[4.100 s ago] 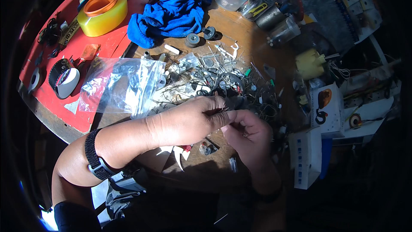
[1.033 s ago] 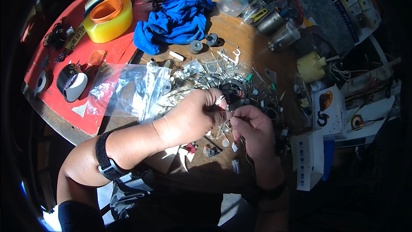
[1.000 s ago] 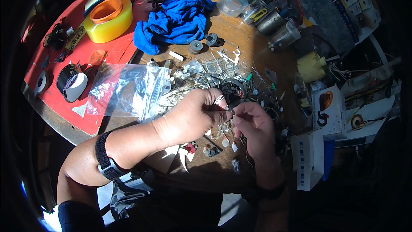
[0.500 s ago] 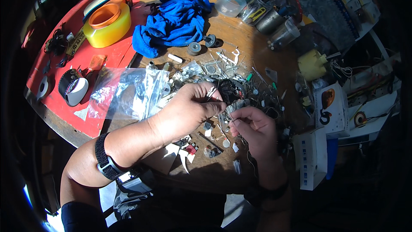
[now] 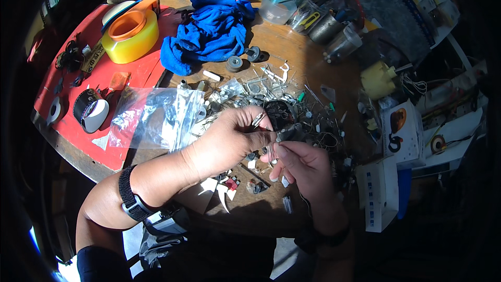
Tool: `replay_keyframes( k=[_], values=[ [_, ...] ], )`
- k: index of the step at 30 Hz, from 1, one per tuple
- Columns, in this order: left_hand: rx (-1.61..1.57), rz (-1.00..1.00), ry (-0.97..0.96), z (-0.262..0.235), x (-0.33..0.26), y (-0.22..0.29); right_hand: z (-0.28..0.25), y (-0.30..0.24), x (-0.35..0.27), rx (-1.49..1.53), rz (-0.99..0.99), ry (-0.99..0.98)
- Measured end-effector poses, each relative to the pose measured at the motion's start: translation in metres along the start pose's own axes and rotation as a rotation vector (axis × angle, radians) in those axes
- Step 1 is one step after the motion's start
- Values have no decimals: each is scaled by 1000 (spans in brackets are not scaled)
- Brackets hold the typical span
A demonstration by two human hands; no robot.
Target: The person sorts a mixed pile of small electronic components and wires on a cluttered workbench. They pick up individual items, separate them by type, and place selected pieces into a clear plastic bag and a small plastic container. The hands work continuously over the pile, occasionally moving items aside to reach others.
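Note:
My left hand (image 5: 229,134) is closed, with small shiny silvery pieces (image 5: 258,120) showing between thumb and forefinger; their exact kind is too small to tell. Just right of it, my right hand (image 5: 308,168) is closed in a pinch, its fingertips close to the left thumb tip. Whatever the right fingertips hold is hidden or too small to name. A thin cord (image 5: 306,201) runs down beside the right palm. Under and beyond both hands spreads a heap of small odds and ends (image 5: 255,87): thin sticks, wires and little metal and plastic parts.
On the left, a red sheet (image 5: 68,94) bears a yellow tape roll (image 5: 134,44) and a black-and-white roll (image 5: 90,112). A clear plastic bag (image 5: 143,115) lies by my left wrist. Behind are a blue cloth (image 5: 209,34) and clear cups (image 5: 276,8). White boxes (image 5: 377,193) stand at right.
My right hand has moved slightly left, its fingertips now nearer the left thumb. The left hand stays closed on the silvery pieces. The whole view has shifted a little.

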State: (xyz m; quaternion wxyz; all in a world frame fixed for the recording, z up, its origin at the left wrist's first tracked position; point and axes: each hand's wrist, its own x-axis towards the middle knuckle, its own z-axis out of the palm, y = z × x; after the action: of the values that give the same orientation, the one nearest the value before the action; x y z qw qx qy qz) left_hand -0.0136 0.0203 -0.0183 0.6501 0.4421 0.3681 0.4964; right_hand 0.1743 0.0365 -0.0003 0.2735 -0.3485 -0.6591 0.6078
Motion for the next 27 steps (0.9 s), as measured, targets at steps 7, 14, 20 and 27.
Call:
replay_keyframes(
  k=[7, 14, 20, 27],
  values=[
    [143, 34, -34, 3, -2, -2, 2, 6, 6, 194, 121, -126],
    [-18, -8, -85, 8, -5, 2, 7, 6, 5, 166, 82, -43],
    [-276, -151, 93, 5, -3, 5, 13, 11, 8, 71, -66, -13],
    [-598, -224, 475, -13, 5, 14, 18, 24, 22, -818, -329, 123]
  ],
)
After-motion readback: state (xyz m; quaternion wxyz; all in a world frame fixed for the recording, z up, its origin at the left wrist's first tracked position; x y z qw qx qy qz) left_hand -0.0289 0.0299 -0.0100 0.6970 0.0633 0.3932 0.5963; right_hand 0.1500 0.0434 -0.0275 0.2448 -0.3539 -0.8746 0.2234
